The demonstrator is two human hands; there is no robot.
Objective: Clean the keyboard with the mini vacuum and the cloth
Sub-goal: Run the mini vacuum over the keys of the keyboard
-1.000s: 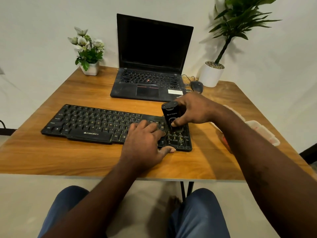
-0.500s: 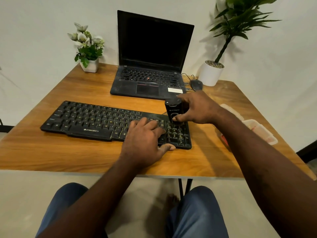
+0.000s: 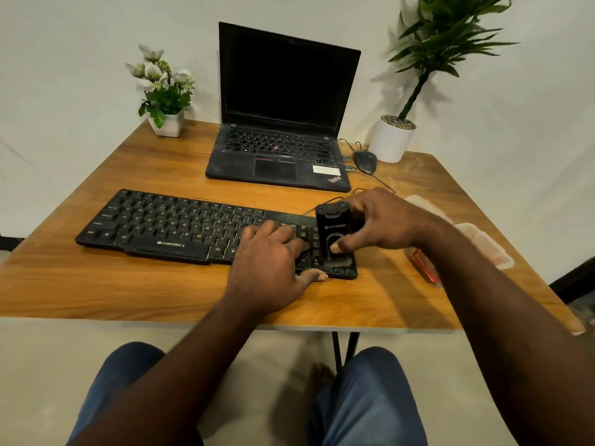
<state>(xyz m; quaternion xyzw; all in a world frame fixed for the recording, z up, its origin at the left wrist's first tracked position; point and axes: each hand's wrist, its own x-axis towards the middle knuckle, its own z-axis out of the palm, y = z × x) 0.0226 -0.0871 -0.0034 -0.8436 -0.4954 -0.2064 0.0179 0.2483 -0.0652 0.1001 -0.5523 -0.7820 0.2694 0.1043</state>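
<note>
While both hands work at its right end, the keyboard (image 3: 161,226) lies across the middle of the worktop (image 3: 96,284), w/ the person's knees (image 3: 370,397) below the front edge. Nearest, the left hand (image 3: 273,262) lies flat on the keys just left of the numpad. Its fingers are nearly straight & spread, thumb on the front lip. It grips nothing and is prob. pinning the board down.

Just beyond, the vac (image 3: 333,233) stands upright, nozzle down on the numpad. The right hand (image 3: 383,223) wraps it from the right, fingers round the back, thumb pressed low on the front. That may be a switch, can't tell.

Handling, as a guess:
- Vac looks small, hard plastic, light, a one-hand job. Casing seems smooth so could slip; a wrap round the mid body w/ thumb in front suits.
- Keyboard looks thin, stiff, light, and likely slides on smooth wood. Best steadied by pressing flat near the work spot, not lifted.
- Keycaps are the fragile bit, so go easy on downforce.

The cloth isn't made out. Right of the hands sit pale tubs (image 3: 483,246) w/ sth red (image 3: 425,262) beside them. Further back is an open laptop (image 3: 280,149) w/ dark screen, then a mouse (image 3: 365,160) to its right. Plants (image 3: 164,91) stand at the rear corners.
</note>
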